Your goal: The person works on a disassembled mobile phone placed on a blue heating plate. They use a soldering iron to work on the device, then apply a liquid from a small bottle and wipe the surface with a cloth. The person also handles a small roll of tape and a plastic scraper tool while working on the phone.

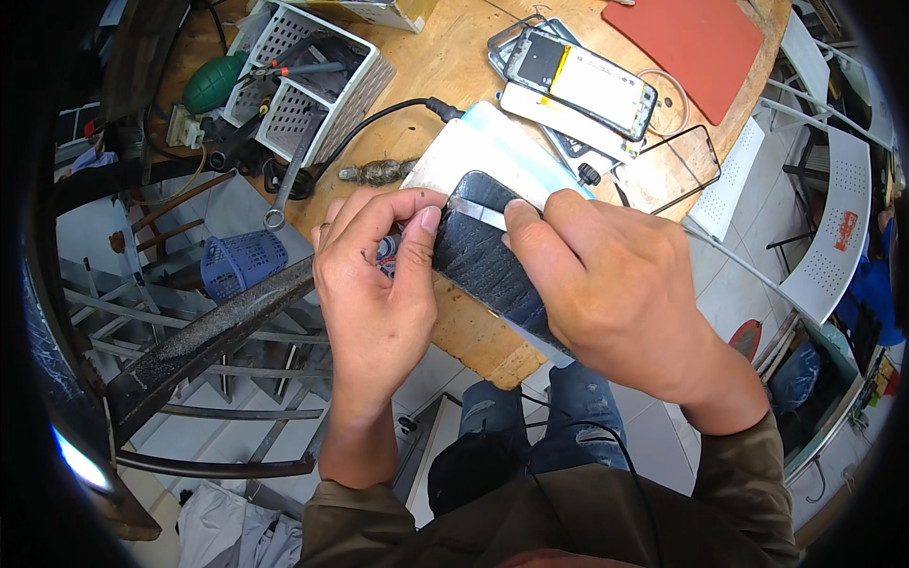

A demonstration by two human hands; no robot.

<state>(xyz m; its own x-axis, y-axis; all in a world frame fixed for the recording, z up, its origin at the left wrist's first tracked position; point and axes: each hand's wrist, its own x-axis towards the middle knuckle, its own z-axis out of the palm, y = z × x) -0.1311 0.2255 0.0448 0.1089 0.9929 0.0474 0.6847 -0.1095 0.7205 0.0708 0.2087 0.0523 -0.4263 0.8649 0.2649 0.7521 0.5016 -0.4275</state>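
A phone-shaped black panel (492,260) with a streaked, dull surface lies tilted on a flat white device (445,150). Across its upper part runs a thin silvery strip (478,213). My right hand (615,284) is closed, with its thumb and curled forefinger on the strip's right end. At the panel's upper left edge, close to the strip's other end, the thumb and forefinger of my left hand (379,279) are brought together. Small round items show partly behind the left thumb. The panel's lower right part is hidden by my right hand.
Beyond the device lie an opened phone (582,80), a black-rimmed glass panel (705,156) and a red mat (696,47). A white basket (327,118) of tools stands at the left, near a wrench (294,170). A black cable (379,115) runs to the device.
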